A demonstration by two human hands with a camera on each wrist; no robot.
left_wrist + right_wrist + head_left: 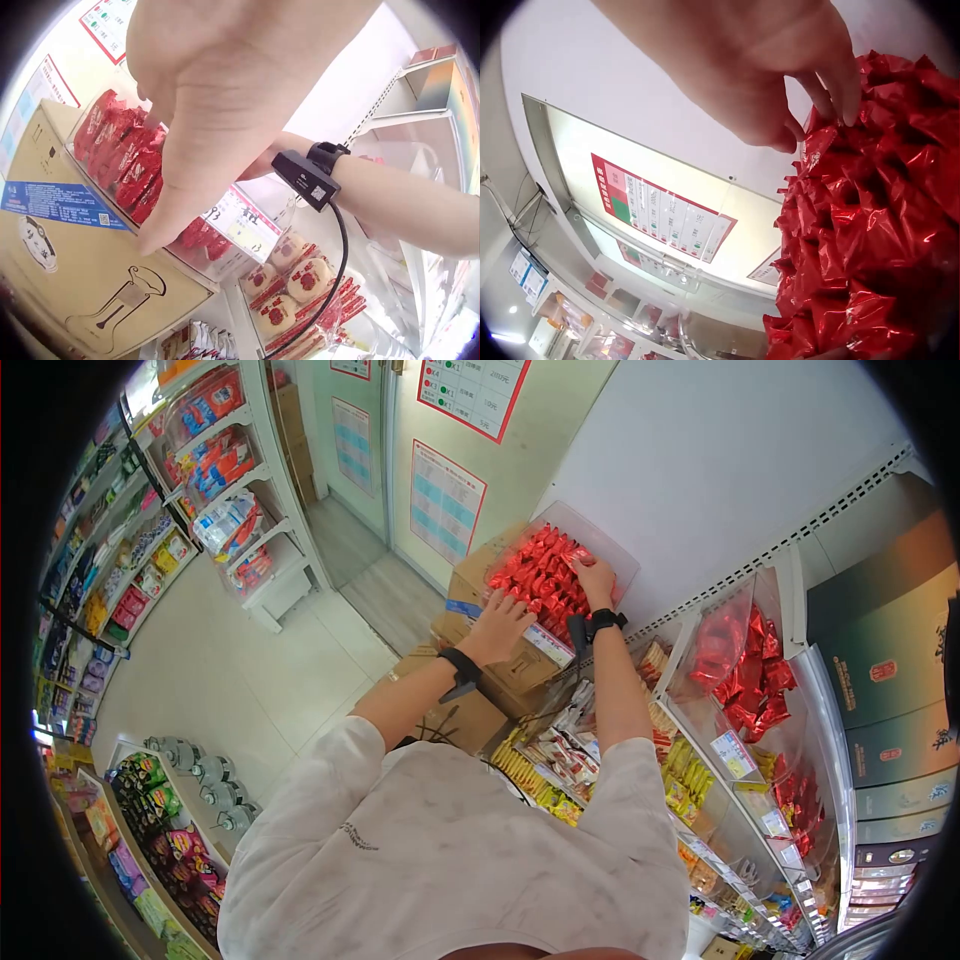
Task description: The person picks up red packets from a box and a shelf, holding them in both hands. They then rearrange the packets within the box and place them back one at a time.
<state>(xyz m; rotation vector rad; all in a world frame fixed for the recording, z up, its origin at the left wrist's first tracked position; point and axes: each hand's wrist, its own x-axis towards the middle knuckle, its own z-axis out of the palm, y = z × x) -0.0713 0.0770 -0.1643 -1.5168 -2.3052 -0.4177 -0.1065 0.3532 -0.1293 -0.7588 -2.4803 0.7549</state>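
Rows of red foil packets stand in a clear plastic bin against the white wall. My left hand rests at the bin's near left edge, its fingers over the packets; in the left wrist view the left hand has its thumb down along the bin's front. At the bin's right side my right hand touches the packets from above. In the right wrist view the right hand has bent fingers, tips on the red packets; whether they pinch one I cannot tell.
Cardboard boxes stand left of and below the bin. To the right run shelves with more red packets and price tags. A glass door is ahead left; a snack rack stands at lower left.
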